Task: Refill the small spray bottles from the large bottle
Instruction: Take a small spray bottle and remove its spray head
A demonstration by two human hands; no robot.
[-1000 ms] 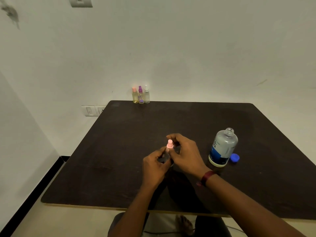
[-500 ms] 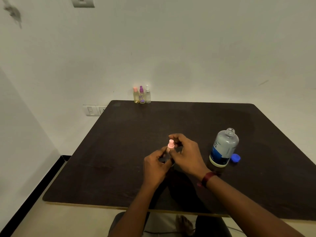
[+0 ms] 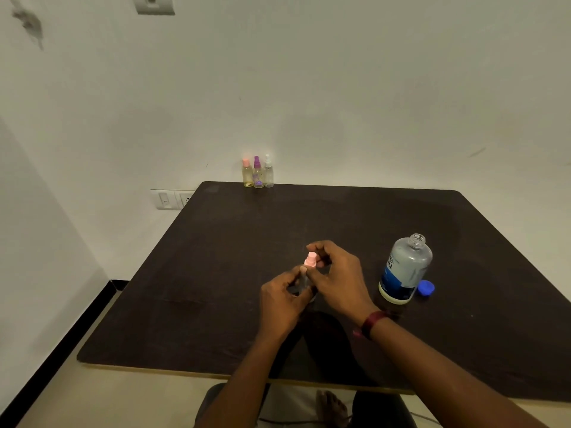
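Note:
A small clear spray bottle (image 3: 304, 281) with a pink spray cap (image 3: 310, 260) stands in the middle of the dark table (image 3: 216, 273). My left hand (image 3: 282, 299) grips its body from the left. My right hand (image 3: 336, 278) pinches the pink cap from the right. The large grey bottle (image 3: 404, 268) with a blue label stands uncapped to the right of my hands. Its blue cap (image 3: 426, 287) lies on the table beside it.
Three small spray bottles (image 3: 257, 173) with pink, purple and white tops stand in a row at the table's far edge against the wall. A wall socket (image 3: 171, 199) sits left of the table. My legs and a foot show below the near edge.
Both hands stay on the pink-capped bottle. My right-hand fingers have shifted slightly around the cap. The view has tilted a little.

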